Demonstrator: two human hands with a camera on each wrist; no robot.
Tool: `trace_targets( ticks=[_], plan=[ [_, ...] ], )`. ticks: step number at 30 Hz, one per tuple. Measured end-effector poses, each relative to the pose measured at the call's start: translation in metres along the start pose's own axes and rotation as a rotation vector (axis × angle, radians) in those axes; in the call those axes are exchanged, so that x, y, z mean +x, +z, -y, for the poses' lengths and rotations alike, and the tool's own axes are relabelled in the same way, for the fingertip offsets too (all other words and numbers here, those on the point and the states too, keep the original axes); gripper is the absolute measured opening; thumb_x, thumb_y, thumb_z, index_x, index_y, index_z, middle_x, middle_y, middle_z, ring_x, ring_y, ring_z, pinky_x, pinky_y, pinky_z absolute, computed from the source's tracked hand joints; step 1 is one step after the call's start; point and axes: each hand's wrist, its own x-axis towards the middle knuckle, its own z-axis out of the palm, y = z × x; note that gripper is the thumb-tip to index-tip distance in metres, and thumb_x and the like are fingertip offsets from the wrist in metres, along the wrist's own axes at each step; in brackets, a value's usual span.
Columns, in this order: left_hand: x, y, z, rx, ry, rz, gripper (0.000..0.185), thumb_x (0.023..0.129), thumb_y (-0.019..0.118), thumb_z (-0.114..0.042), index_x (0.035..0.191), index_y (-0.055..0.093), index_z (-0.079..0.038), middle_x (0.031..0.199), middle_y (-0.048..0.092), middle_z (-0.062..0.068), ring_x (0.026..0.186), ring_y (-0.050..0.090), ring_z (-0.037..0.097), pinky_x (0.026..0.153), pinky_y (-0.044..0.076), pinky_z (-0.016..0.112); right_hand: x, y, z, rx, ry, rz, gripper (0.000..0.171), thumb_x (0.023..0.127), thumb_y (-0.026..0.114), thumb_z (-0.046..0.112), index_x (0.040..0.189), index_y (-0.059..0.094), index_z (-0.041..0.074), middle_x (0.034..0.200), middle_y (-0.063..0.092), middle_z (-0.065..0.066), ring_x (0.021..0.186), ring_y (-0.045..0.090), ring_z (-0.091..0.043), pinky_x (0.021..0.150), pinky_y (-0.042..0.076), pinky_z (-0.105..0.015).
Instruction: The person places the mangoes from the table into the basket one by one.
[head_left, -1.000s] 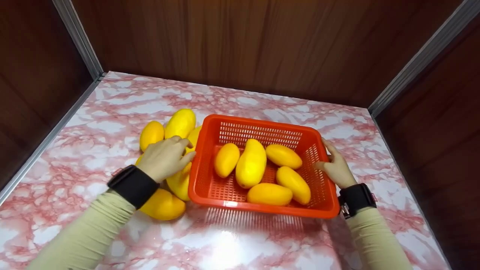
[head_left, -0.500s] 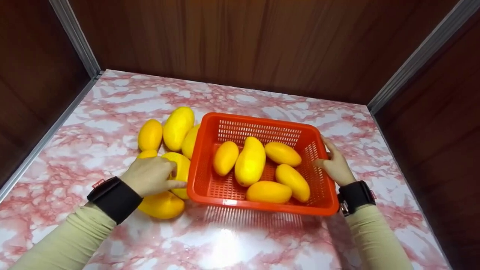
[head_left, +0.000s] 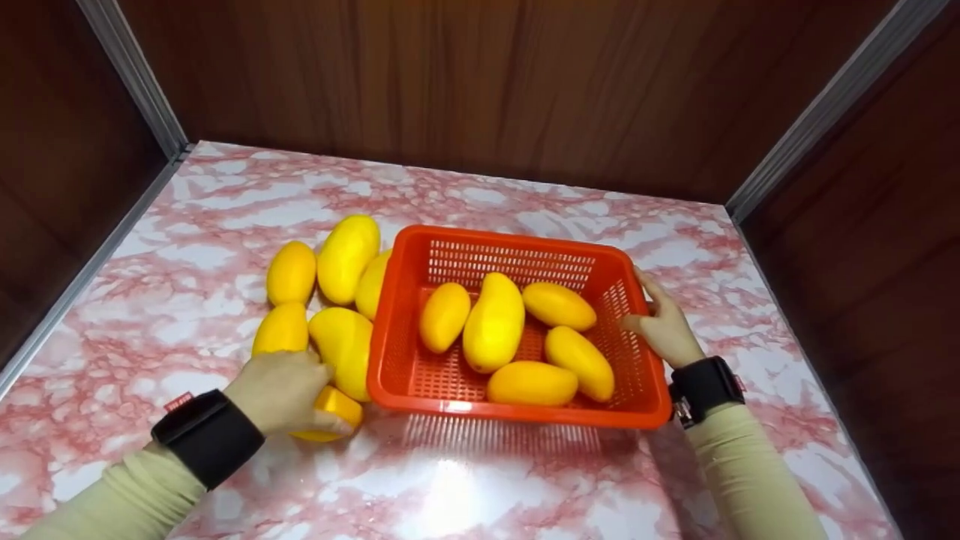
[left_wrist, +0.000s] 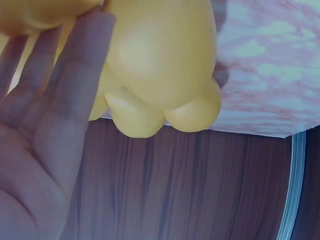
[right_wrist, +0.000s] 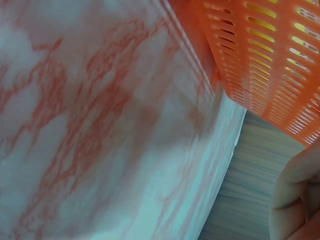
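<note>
And here, at the lower left of the frame, sits a yellow mango, under the left hand! The thumb lies across its near side, the fingers along its far side; whether they truly grip, I can't tell. Just above, at centre left, five more loose mangoes cluster, one partly hidden by the red basket. That basket, mid-frame, carries five mangoes of its own. At centre right, the right hand holds its rim, thumb inside, fingers outside. Beneath it all, a pink-and-white marbled tabletop; across the top, a dark wood-grain wall.
</note>
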Motion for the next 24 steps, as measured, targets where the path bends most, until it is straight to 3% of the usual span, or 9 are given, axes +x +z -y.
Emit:
trace_targets(
  ticks=[5,9,13,21,24],
  plan=[
    [-0.005,0.008,0.0,-0.003,0.031,0.016,0.063,0.057,0.088,-0.054,0.088,0.065,-0.004,0.079,0.063,0.01,0.069,0.06,0.029,0.061,0.051,0.047,0.001,0.001,-0.002,-0.005,-0.02,-0.001,0.089,0.083,0.061,0.0,0.16,0.02,0.023,0.123,0.059,-0.037,0.085,0.068,-0.016,0.07,0.058,-0.029],
    [-0.007,0.01,-0.001,-0.007,0.066,0.006,0.045,0.061,0.09,-0.023,0.093,0.064,-0.004,0.083,0.063,0.011,0.07,0.061,0.029,0.062,0.053,0.046,0.002,0.002,-0.003,0.013,-0.031,-0.005,0.09,0.083,0.061,-0.001,0.159,0.021,0.023,0.125,0.058,-0.036,0.086,0.067,-0.015,0.071,0.057,-0.028],
    [-0.008,0.011,-0.003,-0.003,0.065,-0.001,0.043,0.058,0.084,0.0,0.095,0.063,-0.004,0.085,0.064,0.013,0.072,0.061,0.034,0.06,0.053,0.048,0.001,0.001,-0.003,0.035,-0.031,-0.017,0.09,0.082,0.061,-0.003,0.159,0.023,0.024,0.126,0.058,-0.036,0.087,0.067,-0.016,0.071,0.057,-0.029],
    [-0.008,0.009,-0.008,0.044,0.058,-0.005,0.033,0.064,0.079,-0.003,0.093,0.065,-0.009,0.084,0.064,0.012,0.071,0.059,0.033,0.055,0.051,0.048,0.001,0.0,-0.004,0.061,-0.034,-0.016,0.091,0.082,0.06,-0.004,0.159,0.022,0.024,0.127,0.058,-0.035,0.086,0.067,-0.016,0.071,0.057,-0.029],
    [-0.008,0.0,-0.01,0.028,0.061,0.056,0.034,0.063,0.078,-0.003,0.093,0.065,-0.011,0.085,0.063,0.009,0.071,0.058,0.032,0.056,0.05,0.048,0.001,0.001,-0.004,0.066,-0.036,-0.015,0.09,0.081,0.06,-0.004,0.159,0.023,0.024,0.124,0.059,-0.036,0.085,0.067,-0.015,0.071,0.058,-0.029]
  ],
)
